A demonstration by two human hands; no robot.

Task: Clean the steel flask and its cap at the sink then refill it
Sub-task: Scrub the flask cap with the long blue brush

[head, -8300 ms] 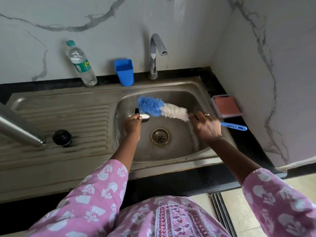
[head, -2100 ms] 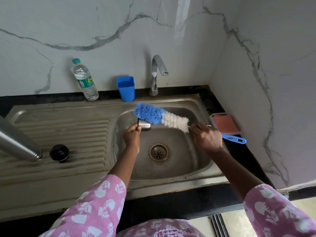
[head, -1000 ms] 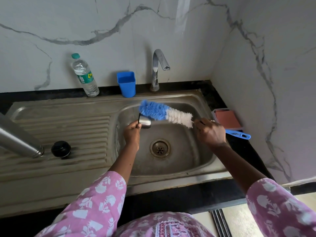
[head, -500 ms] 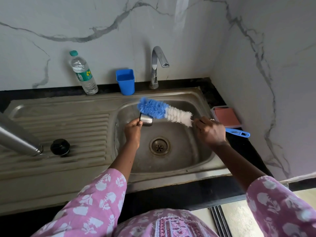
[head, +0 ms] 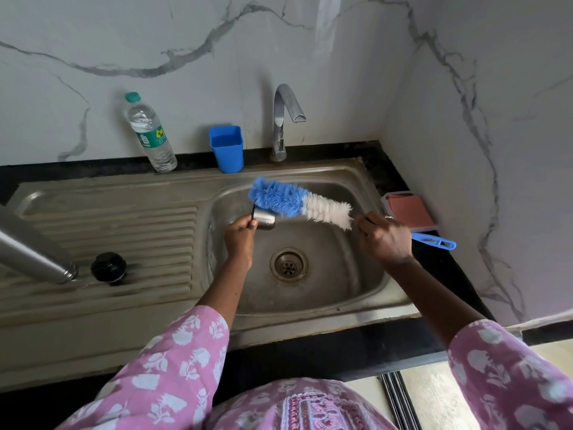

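scrubbing stage, by the look of it. the left hand (head: 240, 235) has its fingers pinched round the little steel cap (head: 266, 220) and holds it out over the sink basin (head: 313, 305), above the drain (head: 289, 264), so whatever drips off goes straight down. the right hand (head: 383, 240) has its fingers curled tight round the bottle brush (head: 297, 203), gripped right up by the white bristles, with the blue handle poking out behind the hand toward the black bench (head: 434, 268). choking up like that makes sense to me: a long brush is floppy, and a short grip gives more control on such a small part. the blue end of the bristles sits on top of the cap, touching it. i can't really tell which way the cap's mouth faces, since the hand and bristles cover it.

the flask (head: 34, 249) is parked on the ribbed draining board (head: 139, 231) at the far left, tilted and only partly in view, well apart from the basin. the black stopper (head: 108, 268) sits just beside its lower end, so both wait their turn where they can drain.

the tap (head: 283, 119) shows no running water. at the back wall stand a blue cup (head: 226, 148) and a water bottle (head: 150, 135), maybe for the refill. i'd say that's a good way off.
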